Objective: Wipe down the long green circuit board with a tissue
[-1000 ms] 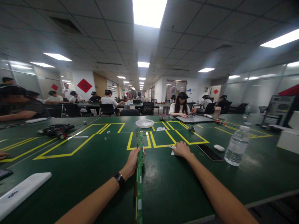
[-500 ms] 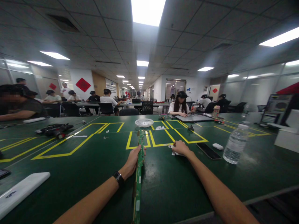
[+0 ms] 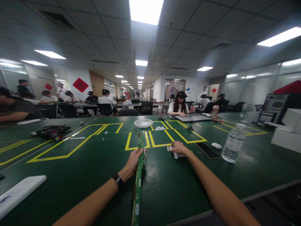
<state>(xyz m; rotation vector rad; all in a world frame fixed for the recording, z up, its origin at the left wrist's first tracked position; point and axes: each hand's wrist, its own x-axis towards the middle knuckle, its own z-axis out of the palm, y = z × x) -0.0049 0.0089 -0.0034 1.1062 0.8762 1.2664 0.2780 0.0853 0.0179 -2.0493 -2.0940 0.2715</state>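
My left hand (image 3: 133, 161), with a dark watch on its wrist, is closed round a long, narrow green circuit board (image 3: 138, 188). The board runs from the lower edge of the view up toward the white basket (image 3: 143, 123). To the right, my right hand (image 3: 179, 147) has its fingers bent down at a white, paper-like piece (image 3: 180, 155) low on the table. Small white bits poke out left of the fingertips. The fingers hide most of that piece, so its exact kind is unclear.
A black phone (image 3: 207, 150), a white earbud case (image 3: 216, 146) and a water bottle (image 3: 234, 143) stand right of my right hand. Yellow tape outlines (image 3: 162, 145) mark the green table. A white power bank-like slab (image 3: 22, 194) lies at left. A person (image 3: 179, 105) sits opposite.
The whole view has shifted slightly. My right hand has moved a little on the white piece, and more of the piece shows beneath it. The left hand still grips the circuit board.
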